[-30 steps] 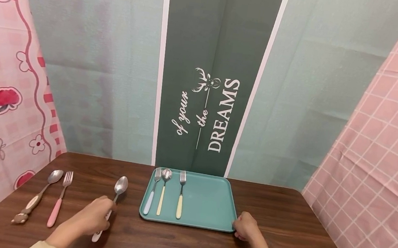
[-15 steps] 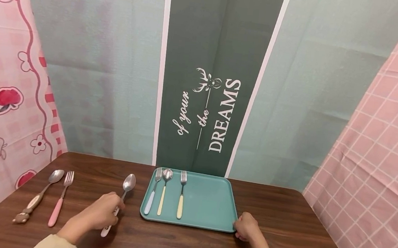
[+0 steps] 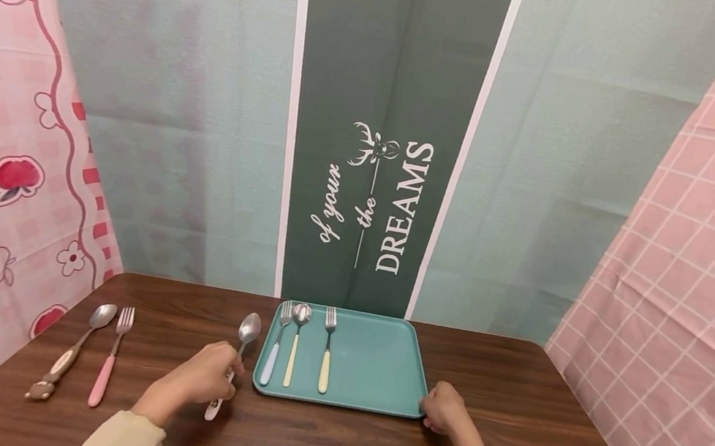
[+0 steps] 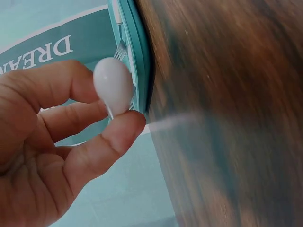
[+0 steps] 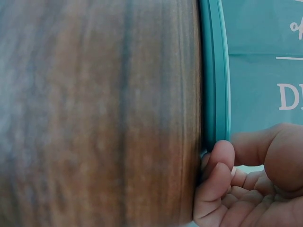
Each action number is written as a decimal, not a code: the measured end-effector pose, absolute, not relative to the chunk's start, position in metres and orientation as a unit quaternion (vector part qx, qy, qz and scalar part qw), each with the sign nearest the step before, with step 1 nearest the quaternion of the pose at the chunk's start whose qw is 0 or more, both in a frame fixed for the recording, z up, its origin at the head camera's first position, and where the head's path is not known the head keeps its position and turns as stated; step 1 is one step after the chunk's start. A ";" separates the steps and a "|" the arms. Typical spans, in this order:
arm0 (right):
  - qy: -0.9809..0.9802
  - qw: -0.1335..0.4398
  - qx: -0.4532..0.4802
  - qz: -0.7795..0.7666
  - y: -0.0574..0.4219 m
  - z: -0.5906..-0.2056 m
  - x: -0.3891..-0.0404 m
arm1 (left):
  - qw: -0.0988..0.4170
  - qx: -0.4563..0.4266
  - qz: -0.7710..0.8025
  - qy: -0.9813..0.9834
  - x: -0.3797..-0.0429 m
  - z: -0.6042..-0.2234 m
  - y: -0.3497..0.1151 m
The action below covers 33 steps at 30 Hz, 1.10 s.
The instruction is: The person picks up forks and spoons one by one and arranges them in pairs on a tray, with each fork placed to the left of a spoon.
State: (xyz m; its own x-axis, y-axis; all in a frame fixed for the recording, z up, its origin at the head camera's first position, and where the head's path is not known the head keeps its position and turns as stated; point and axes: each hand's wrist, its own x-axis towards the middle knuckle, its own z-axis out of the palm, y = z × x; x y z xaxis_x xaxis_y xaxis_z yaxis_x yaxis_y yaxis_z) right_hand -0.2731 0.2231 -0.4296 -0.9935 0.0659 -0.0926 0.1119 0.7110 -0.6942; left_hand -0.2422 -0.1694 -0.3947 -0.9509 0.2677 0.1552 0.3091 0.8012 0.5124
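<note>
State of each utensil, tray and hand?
Tray: on table, partly loaded
White-handled spoon: held, off tray
Left hand: pinching that spoon
Right hand: gripping tray's near right corner
Blue-handled fork: lying on tray
Yellow-handled spoon: lying on tray
Yellow-handled fork: lying on tray
Pink-handled fork: lying on table
Brown-handled spoon: lying on table

The table [image 3: 306, 441] is brown wood with dark, streaky grain. A teal tray [image 3: 374, 365], rectangular with rounded corners, lies flat on it. Well apart to the left of the tray lies a pink-handled fork [image 3: 111, 357], tines pointing away from the person. Farther left of the tray, just beside the fork, lies a brown-handled spoon [image 3: 68, 358], slanted, bowl pointing away.
</note>
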 end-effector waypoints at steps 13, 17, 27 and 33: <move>0.925 0.034 0.049 -0.376 0.222 -0.430 -0.274 | 0.021 -0.165 -0.291 -0.942 -0.252 -0.397 -0.160; 0.925 0.033 0.048 -0.375 0.222 -0.430 -0.274 | 0.017 -0.158 -0.280 -0.947 -0.254 -0.398 -0.157; 0.927 0.027 0.048 -0.372 0.223 -0.429 -0.275 | 0.011 -0.155 -0.276 -0.948 -0.257 -0.396 -0.148; 0.925 0.029 0.046 -0.376 0.223 -0.430 -0.274 | 0.026 -0.185 -0.277 -0.942 -0.261 -0.399 -0.144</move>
